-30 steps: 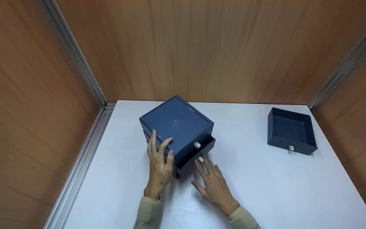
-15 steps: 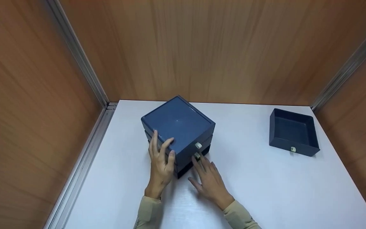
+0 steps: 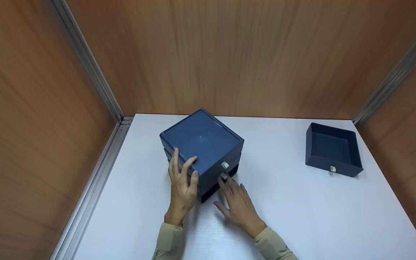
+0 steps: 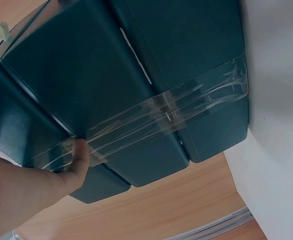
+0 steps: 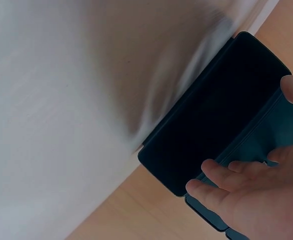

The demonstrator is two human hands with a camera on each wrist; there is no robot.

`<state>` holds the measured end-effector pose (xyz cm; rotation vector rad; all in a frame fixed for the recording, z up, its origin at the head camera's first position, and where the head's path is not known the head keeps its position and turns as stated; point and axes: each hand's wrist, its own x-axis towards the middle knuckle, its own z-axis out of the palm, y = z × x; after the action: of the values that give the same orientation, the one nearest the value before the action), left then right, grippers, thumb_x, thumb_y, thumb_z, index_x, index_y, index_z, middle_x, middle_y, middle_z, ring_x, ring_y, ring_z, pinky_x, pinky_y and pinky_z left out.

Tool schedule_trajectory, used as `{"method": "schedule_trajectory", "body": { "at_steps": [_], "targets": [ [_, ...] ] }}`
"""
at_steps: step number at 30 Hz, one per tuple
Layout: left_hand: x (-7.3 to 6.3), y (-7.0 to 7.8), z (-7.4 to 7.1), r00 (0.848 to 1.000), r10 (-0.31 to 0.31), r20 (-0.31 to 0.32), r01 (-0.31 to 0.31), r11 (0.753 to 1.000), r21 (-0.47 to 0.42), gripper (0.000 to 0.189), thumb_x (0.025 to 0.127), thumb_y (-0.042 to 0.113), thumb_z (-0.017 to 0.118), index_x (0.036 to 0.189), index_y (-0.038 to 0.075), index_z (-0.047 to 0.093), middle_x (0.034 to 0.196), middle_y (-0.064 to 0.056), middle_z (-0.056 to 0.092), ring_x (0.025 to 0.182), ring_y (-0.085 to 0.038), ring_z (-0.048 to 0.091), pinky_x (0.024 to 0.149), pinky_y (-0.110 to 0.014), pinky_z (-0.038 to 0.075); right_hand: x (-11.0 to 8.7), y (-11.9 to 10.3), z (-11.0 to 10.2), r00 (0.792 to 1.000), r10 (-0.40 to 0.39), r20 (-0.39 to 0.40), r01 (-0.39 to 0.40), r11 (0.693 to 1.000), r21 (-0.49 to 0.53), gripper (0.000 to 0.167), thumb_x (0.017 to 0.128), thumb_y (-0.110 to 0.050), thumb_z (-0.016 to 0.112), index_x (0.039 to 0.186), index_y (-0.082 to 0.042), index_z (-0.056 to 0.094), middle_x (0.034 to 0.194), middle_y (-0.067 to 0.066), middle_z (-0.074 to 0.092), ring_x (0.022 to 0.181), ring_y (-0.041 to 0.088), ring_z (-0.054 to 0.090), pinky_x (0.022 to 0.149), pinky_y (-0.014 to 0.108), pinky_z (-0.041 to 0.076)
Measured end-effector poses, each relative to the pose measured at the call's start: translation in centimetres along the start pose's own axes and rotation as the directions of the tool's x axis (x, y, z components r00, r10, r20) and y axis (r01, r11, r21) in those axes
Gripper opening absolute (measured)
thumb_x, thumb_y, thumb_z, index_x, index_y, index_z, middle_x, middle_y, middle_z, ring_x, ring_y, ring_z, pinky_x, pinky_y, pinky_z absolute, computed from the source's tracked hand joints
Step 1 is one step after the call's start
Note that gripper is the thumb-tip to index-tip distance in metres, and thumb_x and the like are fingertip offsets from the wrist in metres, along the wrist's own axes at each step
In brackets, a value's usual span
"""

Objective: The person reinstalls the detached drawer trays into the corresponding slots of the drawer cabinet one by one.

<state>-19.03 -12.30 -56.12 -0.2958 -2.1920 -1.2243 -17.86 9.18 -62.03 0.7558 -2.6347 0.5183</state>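
A dark blue stacked drawer unit (image 3: 200,137) stands cornerwise on the white table. My left hand (image 3: 182,187) rests along its left side, fingertips over the top edge, and its thumb shows against the taped side wall (image 4: 146,125) in the left wrist view. My right hand (image 3: 242,209) touches the middle drawer's front (image 3: 211,184) with its fingers extended, beside the pale pull tab (image 3: 224,176). That drawer sits flush beneath the upper one, which has its own pale tab (image 3: 225,165). Below is a dark hollow slot (image 5: 211,115), seen in the right wrist view.
A loose dark blue drawer (image 3: 334,146) with a pale tab lies at the table's back right. Wooden panels (image 3: 265,57) rise behind and at both sides, with metal profiles (image 3: 89,61) at the corners. The white tabletop (image 3: 302,209) extends toward the front.
A second ago the middle drawer stuck out of the unit; my right hand has pushed it in, moving slightly up and left. My left hand has kept its place. The last half second shows hardly any movement.
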Motion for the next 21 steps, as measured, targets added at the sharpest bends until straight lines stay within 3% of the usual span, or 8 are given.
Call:
{"method": "schedule_trajectory", "body": {
  "at_steps": [11, 21],
  "targets": [
    [0.0, -0.1, 0.2, 1.0, 0.002, 0.003, -0.002, 1.0, 0.0, 0.043, 0.108, 0.021, 0.054, 0.151, 0.027, 0.057, 0.179, -0.015, 0.011, 0.162, -0.049, 0.012, 0.118, -0.08, 0.024, -0.1, 1.2, -0.5, 0.999, 0.046, 0.024, -0.046, 0.999, 0.012, 0.079, 0.1, -0.043, 0.073, 0.166, -0.016, 0.039, 0.165, 0.022, 0.047, 0.142, 0.046, 0.055, 0.111, 0.071, 0.045],
    [-0.1, -0.1, 0.2, 1.0, -0.008, -0.008, 0.008, 1.0, 0.0, 0.043, 0.108, 0.022, 0.053, 0.15, 0.027, 0.058, 0.179, -0.015, 0.011, 0.162, -0.052, 0.013, 0.117, -0.081, 0.023, -0.5, 4.1, -1.3, 0.99, 0.133, 0.048, -0.135, 0.989, 0.063, 0.074, 0.101, -0.04, 0.072, 0.163, -0.009, 0.044, 0.162, 0.028, 0.046, 0.143, 0.05, 0.052, 0.113, 0.073, 0.04]
  ]
}}
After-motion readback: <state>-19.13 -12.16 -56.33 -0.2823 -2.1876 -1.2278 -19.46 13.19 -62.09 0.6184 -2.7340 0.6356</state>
